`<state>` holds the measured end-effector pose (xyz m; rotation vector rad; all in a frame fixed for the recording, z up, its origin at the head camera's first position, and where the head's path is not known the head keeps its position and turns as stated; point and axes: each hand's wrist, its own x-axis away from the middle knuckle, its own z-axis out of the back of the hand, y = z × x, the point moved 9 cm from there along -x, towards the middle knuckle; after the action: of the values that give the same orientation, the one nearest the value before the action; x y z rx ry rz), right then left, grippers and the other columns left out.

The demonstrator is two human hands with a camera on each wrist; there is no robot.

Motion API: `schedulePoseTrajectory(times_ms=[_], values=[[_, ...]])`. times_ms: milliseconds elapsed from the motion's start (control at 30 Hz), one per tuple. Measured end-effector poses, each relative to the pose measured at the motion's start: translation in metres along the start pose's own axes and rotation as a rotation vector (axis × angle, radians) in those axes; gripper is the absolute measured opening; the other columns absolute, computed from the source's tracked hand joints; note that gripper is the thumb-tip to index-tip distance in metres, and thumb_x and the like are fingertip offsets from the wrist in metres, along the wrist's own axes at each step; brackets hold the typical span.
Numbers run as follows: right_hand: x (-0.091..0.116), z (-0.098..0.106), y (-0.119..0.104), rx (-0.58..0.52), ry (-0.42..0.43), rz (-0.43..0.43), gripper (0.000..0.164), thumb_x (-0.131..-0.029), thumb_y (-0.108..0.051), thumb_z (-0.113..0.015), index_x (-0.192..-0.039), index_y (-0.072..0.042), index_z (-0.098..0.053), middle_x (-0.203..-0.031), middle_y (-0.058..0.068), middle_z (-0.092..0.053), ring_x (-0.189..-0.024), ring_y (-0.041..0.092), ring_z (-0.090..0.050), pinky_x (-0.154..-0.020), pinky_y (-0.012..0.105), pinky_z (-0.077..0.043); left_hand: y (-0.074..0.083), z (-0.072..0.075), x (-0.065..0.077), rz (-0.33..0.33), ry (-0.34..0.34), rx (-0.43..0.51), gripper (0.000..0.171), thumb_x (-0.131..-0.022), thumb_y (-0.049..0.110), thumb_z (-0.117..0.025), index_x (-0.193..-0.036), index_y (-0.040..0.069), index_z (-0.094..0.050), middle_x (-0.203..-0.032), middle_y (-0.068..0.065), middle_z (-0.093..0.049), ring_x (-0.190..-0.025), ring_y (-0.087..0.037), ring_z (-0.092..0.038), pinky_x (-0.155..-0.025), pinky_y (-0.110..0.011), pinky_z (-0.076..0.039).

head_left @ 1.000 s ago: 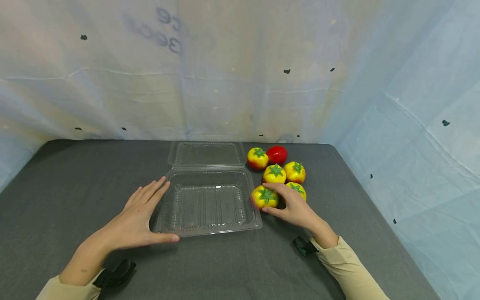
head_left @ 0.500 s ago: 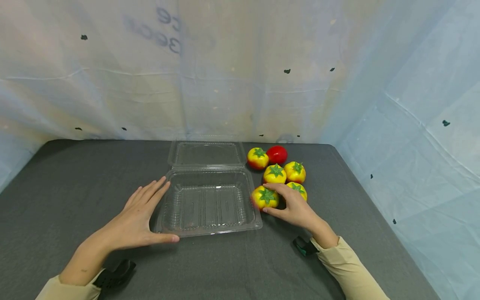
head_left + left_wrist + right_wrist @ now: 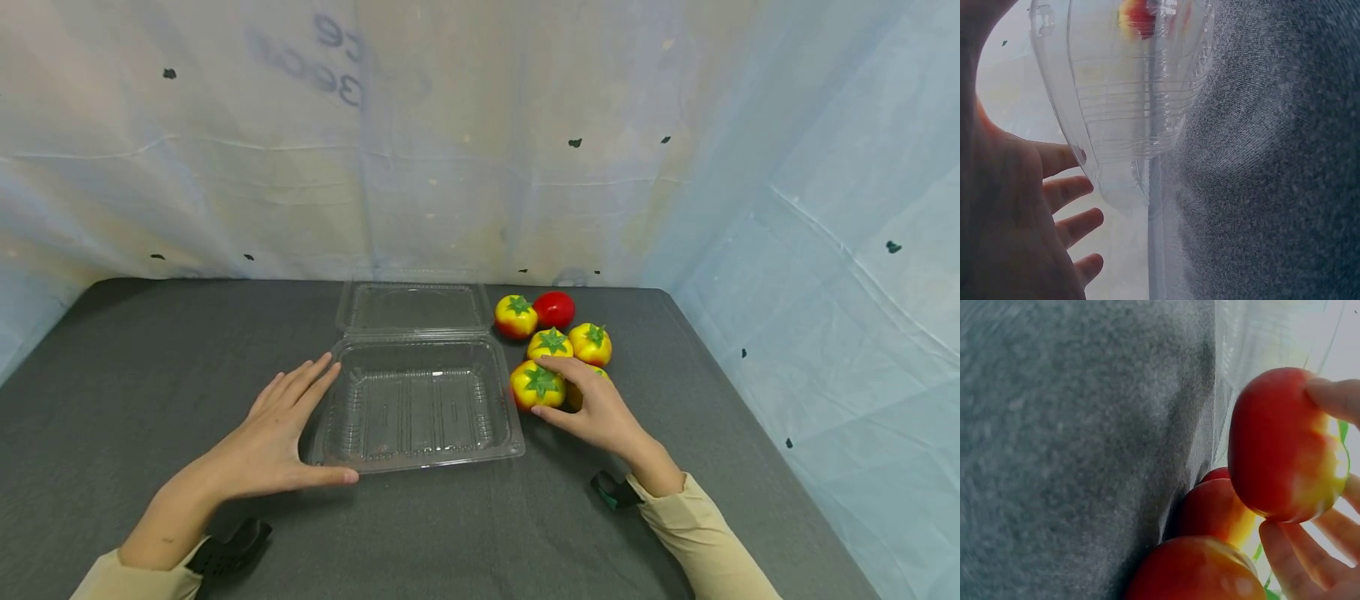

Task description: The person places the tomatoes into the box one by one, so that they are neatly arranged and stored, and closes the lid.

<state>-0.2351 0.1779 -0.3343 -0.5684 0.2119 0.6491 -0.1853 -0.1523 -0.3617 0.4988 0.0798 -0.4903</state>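
Observation:
My right hand [image 3: 597,410] pinches a yellow-red tomato [image 3: 531,390] with a green star-shaped top, thumb on one side and fingers on the other. In the right wrist view this tomato [image 3: 1275,447] is up off the grey cloth, above other tomatoes. A clear plastic clamshell box [image 3: 420,408] lies unfolded just to its left, with nothing inside. My left hand [image 3: 262,446] is spread along the box's left side, thumb by the near corner. In the left wrist view its fingertips [image 3: 1082,153] are at the box rim; firm contact is hard to tell.
Behind the held tomato are more tomatoes: one yellow-red [image 3: 516,318] at the back, a red one [image 3: 554,309], and two yellow ones [image 3: 591,344] nearer. Another is mostly hidden by my right hand. The box lid [image 3: 416,308] lies toward the pale curtain [image 3: 450,167].
My right hand has lifted the tomato, shifting slightly right and farther from me in the head view. It now covers more of the tomato behind. The left hand and box stay put.

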Motion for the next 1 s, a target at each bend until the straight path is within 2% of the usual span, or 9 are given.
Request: schedulePoseTrajectory(times_ms=[267, 500, 767, 1000], values=[[0.0, 0.008, 0.0, 0.005, 0.059, 0.008, 0.061, -0.076, -0.023, -0.082, -0.131, -0.014, -0.057, -0.13, 0.005, -0.06, -0.119, 0.022, -0.055, -0.098, 0.047, -0.046, -0.001, 0.001, 0.0, 0.003, 0.002, -0.002, 0.122, -0.066, 0.068, -0.074, -0.155, 0.013, -0.012, -0.16, -0.015, -0.013, -0.142, -0.044, -0.016, -0.112, -0.063, -0.007], [-0.002, 0.013, -0.002, 0.012, 0.067, 0.013, 0.06, -0.076, -0.023, -0.082, -0.131, -0.015, -0.059, -0.131, 0.005, -0.059, -0.121, 0.023, -0.054, -0.098, 0.048, -0.046, -0.001, 0.001, 0.0, -0.004, 0.007, -0.002, 0.122, -0.066, 0.068, -0.074, -0.156, 0.015, -0.011, -0.16, -0.015, -0.013, -0.143, -0.043, -0.014, -0.113, -0.062, -0.006], [-0.007, 0.019, -0.008, 0.009, 0.084, 0.053, 0.06, -0.076, -0.021, -0.082, -0.131, -0.014, -0.059, -0.132, 0.008, -0.058, -0.119, 0.023, -0.055, -0.086, 0.041, -0.054, -0.002, 0.0, 0.0, 0.003, -0.003, -0.005, 0.122, -0.066, 0.068, -0.074, -0.156, 0.017, -0.008, -0.16, -0.015, -0.012, -0.143, -0.044, -0.013, -0.113, -0.063, -0.006], [-0.014, 0.024, -0.013, 0.015, 0.097, 0.064, 0.06, -0.076, -0.022, -0.082, -0.131, -0.014, -0.059, -0.134, 0.008, -0.057, -0.117, 0.022, -0.056, -0.086, 0.042, -0.054, -0.003, 0.0, 0.0, 0.003, 0.002, -0.003, 0.122, -0.066, 0.068, -0.074, -0.156, 0.018, -0.008, -0.16, -0.015, -0.012, -0.143, -0.044, -0.014, -0.113, -0.063, -0.007]])
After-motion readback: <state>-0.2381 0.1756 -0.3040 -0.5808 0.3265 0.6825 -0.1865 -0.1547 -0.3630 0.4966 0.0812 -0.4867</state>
